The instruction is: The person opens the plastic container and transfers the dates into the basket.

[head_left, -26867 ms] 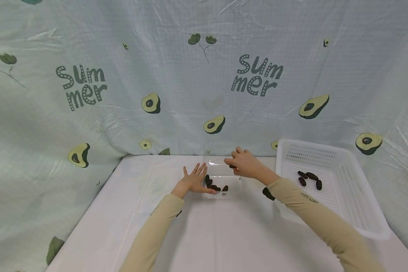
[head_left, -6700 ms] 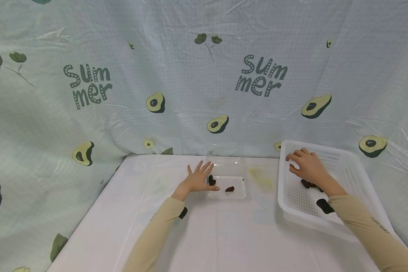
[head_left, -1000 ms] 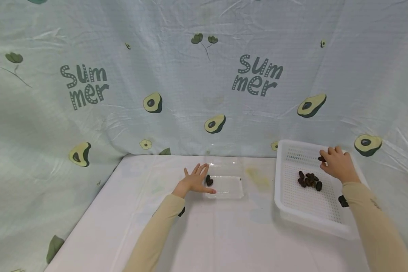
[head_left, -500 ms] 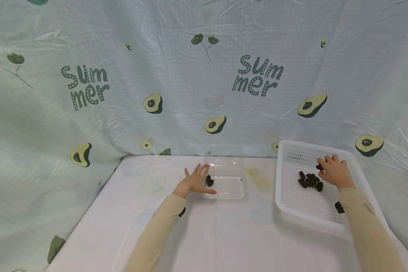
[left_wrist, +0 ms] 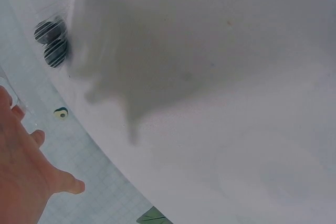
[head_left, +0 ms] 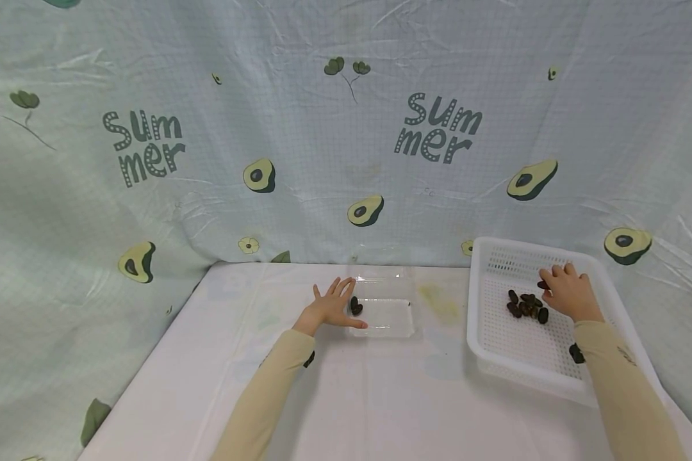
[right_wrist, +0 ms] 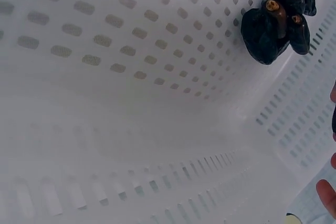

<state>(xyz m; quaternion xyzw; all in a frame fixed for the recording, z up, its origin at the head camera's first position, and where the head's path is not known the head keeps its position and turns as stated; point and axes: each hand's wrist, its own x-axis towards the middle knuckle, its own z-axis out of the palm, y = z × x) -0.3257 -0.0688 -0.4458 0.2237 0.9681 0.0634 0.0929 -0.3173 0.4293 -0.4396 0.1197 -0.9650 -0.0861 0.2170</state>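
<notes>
With spread, straight fingers, my left hand [head_left: 327,310] rests at the left edge of a clear plastic box [head_left: 387,333] whose lid stands raised at the back. Two dark dates [head_left: 355,308] lie at the box's left end, beside that hand; the left wrist view shows the dates [left_wrist: 54,41] through the clear wall. Over the white basket on the right, my right hand [head_left: 572,293] pinches a dark date [head_left: 543,285] between thumb and fingers. A cluster of dates [head_left: 525,306] lies on the basket floor just left of this hand. In the right wrist view the fingertips [right_wrist: 326,195] barely show at the edge.
The white perforated basket [head_left: 530,368] stands at the right of the table, its walls rising around the right hand. A white cloth [head_left: 346,397] covers the table. Behind it hangs a curtain [head_left: 300,218] printed with avocados.
Since the earliest frame, dates have gone from the clear box and the basket's cluster has grown. Over the last second my right hand, holding a date, came slightly nearer and left; the left stayed put.
</notes>
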